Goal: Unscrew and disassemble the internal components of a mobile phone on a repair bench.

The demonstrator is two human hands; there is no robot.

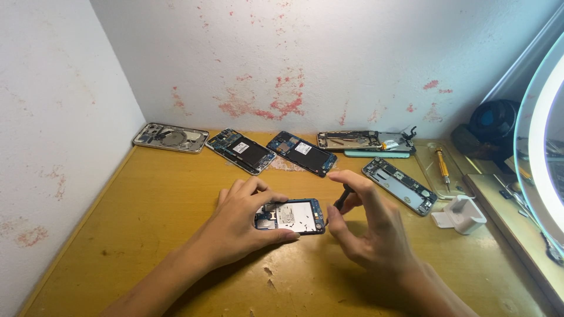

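An opened phone (295,215) with its back cover off lies flat near the middle of the wooden table (164,205). My left hand (244,226) grips its left end, thumb along the near edge and fingers over the far edge. My right hand (364,220) holds a thin black tool (342,198) upright in its fingertips. The tool's tip is at the phone's right end, where my fingers hide it.
Several opened phones line the back: a silver one (170,138), two dark ones (241,150) (302,153), one (364,141) by the wall, one (399,185) to the right. An orange-handled screwdriver (442,166), a white stand (460,215), a ring lamp (537,152) and a small fan (493,120) stand right.
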